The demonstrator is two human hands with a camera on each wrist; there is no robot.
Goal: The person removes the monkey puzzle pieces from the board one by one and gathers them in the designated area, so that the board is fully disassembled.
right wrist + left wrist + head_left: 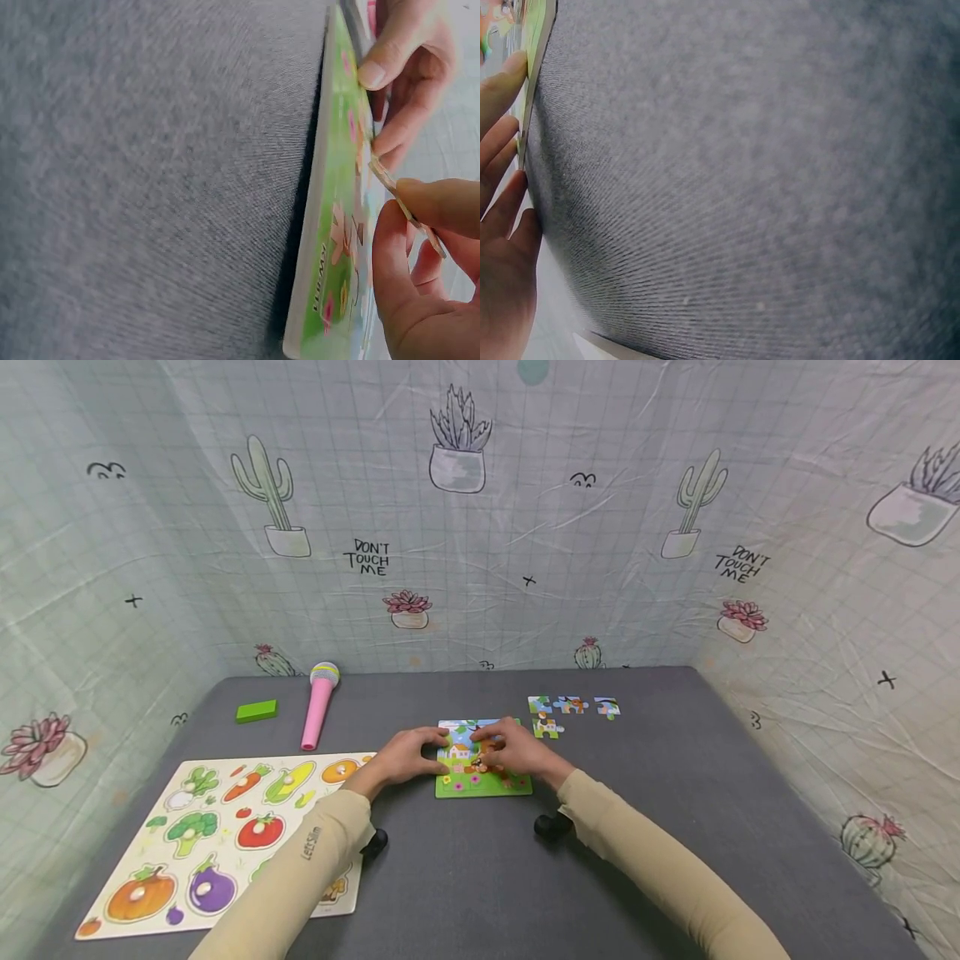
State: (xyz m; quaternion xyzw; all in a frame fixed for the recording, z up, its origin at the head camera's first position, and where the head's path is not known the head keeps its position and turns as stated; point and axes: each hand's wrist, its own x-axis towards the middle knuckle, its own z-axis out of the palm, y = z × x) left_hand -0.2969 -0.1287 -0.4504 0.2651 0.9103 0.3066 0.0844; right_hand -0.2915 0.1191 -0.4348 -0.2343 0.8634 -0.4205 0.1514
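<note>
On the dark table lies a small picture puzzle board (487, 790) with a green lower border, flowers and a house. My left hand (408, 756) is at its left side, thumb and fingertips spread along the edge and touching it. In the right wrist view the left thumb (373, 73) rests on the board's face. My right hand (517, 750) is over the board's right half. Between its thumb and forefinger it pinches a thin puzzle piece (385, 177), tilted with its lower end at the board's surface. The piece's picture is mostly hidden, seen edge-on.
Several loose puzzle pieces (573, 704) lie behind the board to the right. A vegetable peg board (247, 764) lies at the left, partly under my left forearm. Behind it are a pink toy microphone (318, 710) and a green block (257, 711). A patterned curtain (480, 543) encloses the table.
</note>
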